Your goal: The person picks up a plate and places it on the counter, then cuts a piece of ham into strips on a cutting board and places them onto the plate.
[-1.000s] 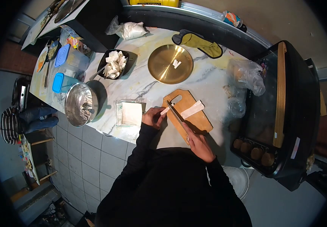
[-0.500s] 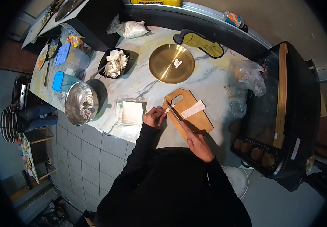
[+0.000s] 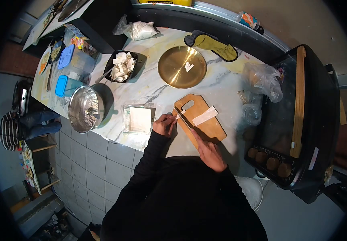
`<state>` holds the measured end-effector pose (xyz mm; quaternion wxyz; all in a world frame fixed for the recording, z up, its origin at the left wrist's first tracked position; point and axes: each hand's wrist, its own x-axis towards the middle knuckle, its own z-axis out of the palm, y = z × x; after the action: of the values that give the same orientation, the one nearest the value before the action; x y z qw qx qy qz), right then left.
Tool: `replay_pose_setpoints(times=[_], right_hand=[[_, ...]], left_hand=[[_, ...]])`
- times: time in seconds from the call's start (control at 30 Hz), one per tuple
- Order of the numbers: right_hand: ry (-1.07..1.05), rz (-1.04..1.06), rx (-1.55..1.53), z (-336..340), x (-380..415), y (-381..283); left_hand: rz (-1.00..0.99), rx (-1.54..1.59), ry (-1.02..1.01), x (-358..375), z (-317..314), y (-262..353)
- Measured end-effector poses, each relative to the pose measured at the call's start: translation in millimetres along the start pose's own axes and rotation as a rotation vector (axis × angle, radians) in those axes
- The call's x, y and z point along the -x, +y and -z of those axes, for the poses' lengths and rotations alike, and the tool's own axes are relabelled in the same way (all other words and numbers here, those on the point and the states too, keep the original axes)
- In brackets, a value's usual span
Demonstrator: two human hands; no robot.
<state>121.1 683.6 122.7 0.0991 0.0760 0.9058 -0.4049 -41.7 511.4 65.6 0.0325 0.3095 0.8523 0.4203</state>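
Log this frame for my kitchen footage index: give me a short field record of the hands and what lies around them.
left hand: pinches a small white piece at the left edge of the board
right hand: grips the knife handle
knife: blade lies across the board, tip near the left hand
board: wooden, on the marble counter
strip: white, lies on the board, right of the blade
dish: clear, square, left of the left hand
gold plate: behind the board, holds small white pieces
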Motion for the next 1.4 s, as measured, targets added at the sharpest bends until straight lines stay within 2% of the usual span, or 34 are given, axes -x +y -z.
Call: replay_pose_setpoints(times=[0.07, 0.27, 0.5, 0.67, 0.97, 1.07, 1.2, 1.3, 1.4], right_hand=[[0.062, 0.075, 0.045, -1, 0, 0], [0.002, 0.040, 0.071, -2, -3, 2], [0.045, 0.078, 0.113, -8, -4, 3], [-0.031, -0.037, 0.142, -11, -4, -3], [0.041, 0.024, 0.246, -21, -25, -1], [0.007, 0.002, 0.263, -16, -27, -6], [0.015, 0.003, 0.240, -15, -14, -1], [0.013, 0.012, 0.099, -9, -5, -4], [-0.068, -0.075, 0.121, -9, -4, -5]], left_hand=[[-0.007, -0.002, 0.008, 0, -1, -1], [-0.024, -0.003, 0.039, 1, -4, -5], [-0.018, 0.003, 0.032, 0, -2, -3], [-0.007, 0.003, 0.016, -2, -2, -1], [-0.016, 0.037, 0.006, -3, -2, -3], [-0.019, 0.033, 0.017, -2, 0, -2], [0.010, 0.037, 0.020, -1, -1, -1], [0.015, 0.047, 0.015, -2, 0, 0], [-0.006, 0.051, 0.008, -3, -2, -4]])
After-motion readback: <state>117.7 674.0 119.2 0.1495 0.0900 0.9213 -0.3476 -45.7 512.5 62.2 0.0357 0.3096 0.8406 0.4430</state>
